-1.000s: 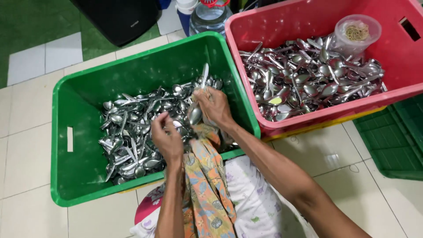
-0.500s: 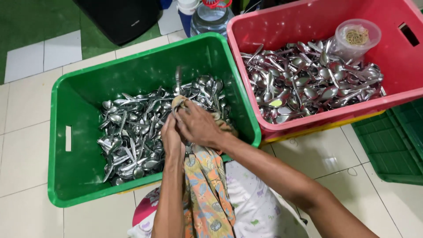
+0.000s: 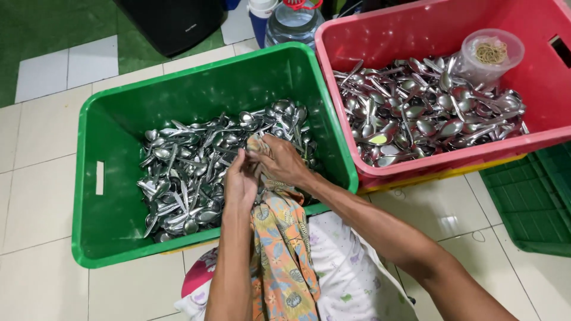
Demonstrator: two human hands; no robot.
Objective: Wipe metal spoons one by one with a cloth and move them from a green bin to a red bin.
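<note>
The left hand (image 3: 241, 181) and the right hand (image 3: 279, 160) are brought together over the near edge of a green rectangular plastic crate (image 3: 104, 128), both closed on the upper end of a patterned orange-and-teal cloth (image 3: 282, 249). The cloth is bunched between the fingers and hangs down from the hands over the crate's near rim. Whether anything is wrapped inside the cloth cannot be told. Directly beneath and beyond the hands a heap of shiny metal spoons (image 3: 190, 172) is spread across the crate floor. To the right of the right hand, just beside the green crate, a red plastic crate (image 3: 380, 30) is seen, filled with more metal spoons (image 3: 416, 119); in its far corner a small clear plastic tub of rubber bands (image 3: 489, 54) is set on them. Beyond the hands, behind both crates, a clear water bottle (image 3: 294, 24) stands on the tiled floor (image 3: 41, 137).
</note>
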